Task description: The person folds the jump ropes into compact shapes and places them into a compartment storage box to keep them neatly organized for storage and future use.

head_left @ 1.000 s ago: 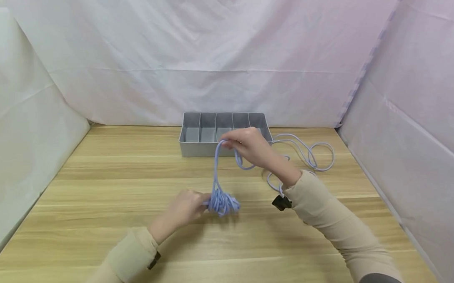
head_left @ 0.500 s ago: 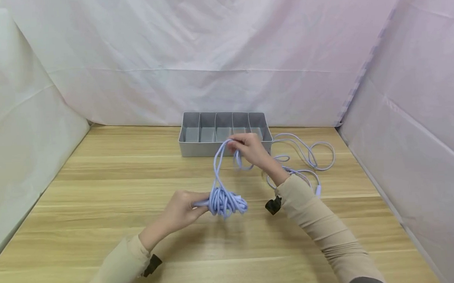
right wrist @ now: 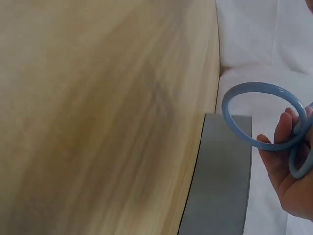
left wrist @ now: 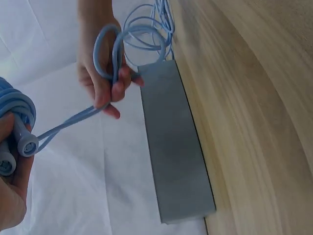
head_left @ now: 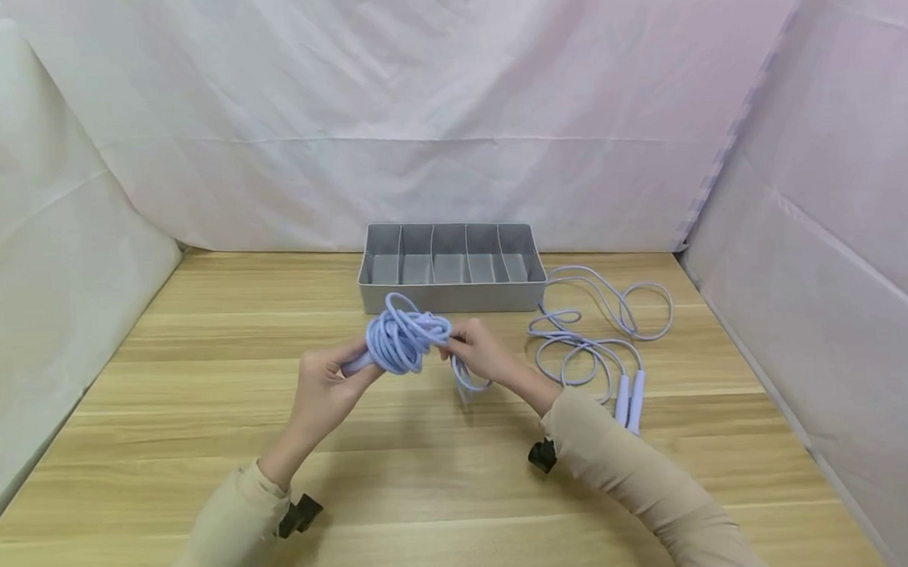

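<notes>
My left hand (head_left: 333, 388) grips the paired handles of a pale blue jump rope (head_left: 398, 342), whose cord is wound in a thick bundle around them. Two handle ends (left wrist: 28, 145) poke out beside the thumb in the left wrist view. Just right of the bundle, my right hand (head_left: 482, 353) pinches the doubled cord. A loose loop of cord (right wrist: 254, 87) hangs from its fingers in the right wrist view. From the left wrist, the doubled cord (left wrist: 73, 119) runs between the two hands. Both hands are raised above the table.
Behind the hands stands a grey box (head_left: 454, 298) with several compartments. To its right a second pale blue jump rope (head_left: 634, 402) lies loosely coiled on the wooden table (head_left: 202, 392), handles toward the front. White cloth (head_left: 448, 108) encloses the back and sides.
My left hand has risen and shifted left with the wound bundle. My right hand has dropped toward it, and the tall cord loop between them has shortened, with its end now near the bundle.
</notes>
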A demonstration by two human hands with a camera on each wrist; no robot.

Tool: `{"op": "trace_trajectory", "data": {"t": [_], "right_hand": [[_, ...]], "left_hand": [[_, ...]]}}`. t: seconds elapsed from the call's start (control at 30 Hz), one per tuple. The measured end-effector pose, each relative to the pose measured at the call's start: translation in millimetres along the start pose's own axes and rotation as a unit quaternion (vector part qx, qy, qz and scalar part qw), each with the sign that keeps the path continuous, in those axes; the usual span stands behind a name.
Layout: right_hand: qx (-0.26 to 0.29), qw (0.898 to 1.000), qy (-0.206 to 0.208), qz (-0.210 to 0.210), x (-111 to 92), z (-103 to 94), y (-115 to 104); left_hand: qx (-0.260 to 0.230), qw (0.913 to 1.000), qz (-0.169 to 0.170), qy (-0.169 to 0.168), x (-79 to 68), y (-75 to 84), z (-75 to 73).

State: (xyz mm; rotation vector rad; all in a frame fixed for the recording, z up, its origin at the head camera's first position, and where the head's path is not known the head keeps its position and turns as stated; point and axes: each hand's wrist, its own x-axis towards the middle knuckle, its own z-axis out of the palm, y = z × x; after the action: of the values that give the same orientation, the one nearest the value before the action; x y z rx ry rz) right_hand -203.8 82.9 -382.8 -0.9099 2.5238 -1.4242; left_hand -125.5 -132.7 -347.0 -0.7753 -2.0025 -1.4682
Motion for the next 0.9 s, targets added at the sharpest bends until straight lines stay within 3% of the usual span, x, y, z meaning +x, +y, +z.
{"op": "trace_trajectory", "data": {"t": [0.17, 0.3, 0.47, 0.57, 0.67, 0.8, 0.9], "right_hand": [[-0.092, 0.994, -0.057, -0.013, -13, 11.3, -9], [-0.146, 0.986, -0.081, -0.027, -21, 18.3, -20], [-0.175, 0.981, -0.078, -0.02, -28, 21.3, -30], [-0.148, 0.985, -0.083, -0.002, -31, 18.9, -33], [-0.086, 0.99, -0.105, 0.025, -34, 14.8, -35], [-0.021, 0.988, -0.145, 0.045, -37, 8.3, -34], [-0.009, 0.985, -0.167, 0.043, -40, 4.6, -35]], "left_hand": [[0.052, 0.9974, -0.016, 0.048, -1.6, -8.8, -2.2], [0.077, 0.9914, -0.067, 0.082, -2.3, -11.9, -1.8], [0.072, 0.9843, -0.123, 0.105, 4.7, 2.9, -2.1], [0.081, 0.9821, -0.137, 0.101, 8.6, 10.8, -3.6], [0.095, 0.9799, -0.144, 0.1, 10.8, 12.1, -5.4], [0.108, 0.9753, -0.152, 0.118, 13.6, 9.6, -9.4], [0.118, 0.9709, -0.162, 0.132, 14.1, 5.5, -12.0]]}}
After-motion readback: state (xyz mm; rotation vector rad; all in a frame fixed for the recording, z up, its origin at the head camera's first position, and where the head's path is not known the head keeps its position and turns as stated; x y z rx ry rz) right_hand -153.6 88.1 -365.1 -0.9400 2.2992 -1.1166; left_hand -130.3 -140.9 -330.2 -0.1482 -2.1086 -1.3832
